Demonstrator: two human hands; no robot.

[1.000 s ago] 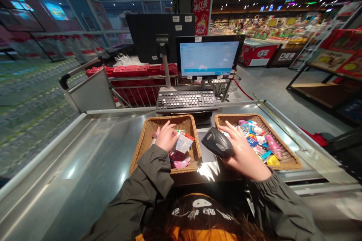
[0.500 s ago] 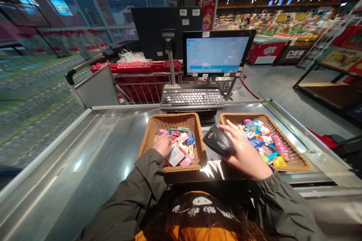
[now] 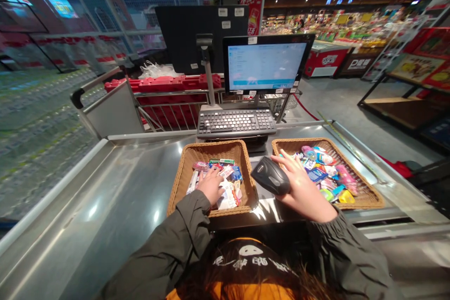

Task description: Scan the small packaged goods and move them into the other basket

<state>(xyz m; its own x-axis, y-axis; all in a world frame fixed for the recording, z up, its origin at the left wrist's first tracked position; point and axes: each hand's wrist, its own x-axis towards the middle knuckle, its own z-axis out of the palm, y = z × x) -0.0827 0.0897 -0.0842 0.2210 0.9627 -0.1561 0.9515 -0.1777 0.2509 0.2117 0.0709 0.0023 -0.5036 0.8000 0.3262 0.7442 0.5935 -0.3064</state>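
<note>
My left hand (image 3: 211, 185) lies inside the left wicker basket (image 3: 183, 173), fingers flat on a white and red packet (image 3: 227, 197) among several small snack packets. It grips nothing. My right hand (image 3: 302, 187) holds a black barcode scanner (image 3: 270, 176) between the two baskets, its head turned toward the left basket. The right wicker basket (image 3: 367, 192) sits just right of that hand and holds several colourful packets (image 3: 326, 173). Both sleeves are dark olive.
Both baskets stand on a steel checkout counter (image 3: 116, 197). Behind them are a keyboard (image 3: 236, 122), a lit screen (image 3: 267, 65) and a pole display (image 3: 206, 47). A trolley with red crates (image 3: 165, 86) stands beyond the counter, and shop shelves are on the right.
My left hand lowered the white and red packet into the left basket and now rests flat on it. The right hand and scanner stayed almost in place.
</note>
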